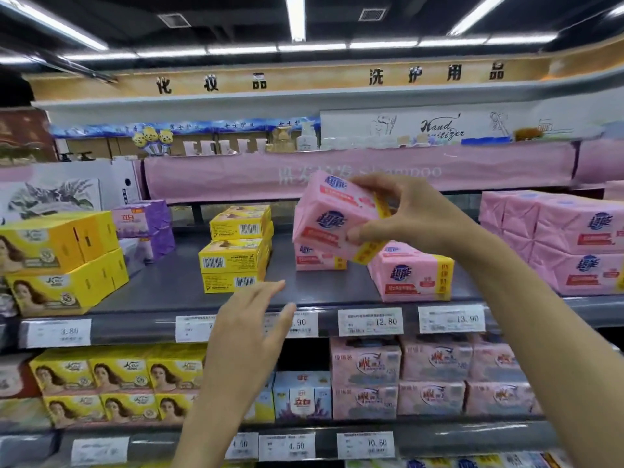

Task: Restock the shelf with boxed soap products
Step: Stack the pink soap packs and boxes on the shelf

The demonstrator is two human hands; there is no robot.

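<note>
My right hand [401, 214] grips a pink soap pack [334, 217] by its right end, holding it tilted in the air above the grey shelf [175, 282]. Below it a smaller pink pack [317, 258] stands on the shelf, and another pink pack [412, 276] lies just to the right. My left hand [250, 329] hovers in front of the shelf edge with fingers straight and spread, holding nothing. A stack of yellow soap boxes [236, 248] stands left of the held pack.
Larger yellow boxes [60, 261] and purple packs [141, 228] fill the shelf's left end; stacked pink packs [557, 241] fill the right. Price tags [369, 320] line the shelf edge. The lower shelf holds yellow, blue and pink soap boxes [432, 376]. A pink banner [358, 170] hangs overhead.
</note>
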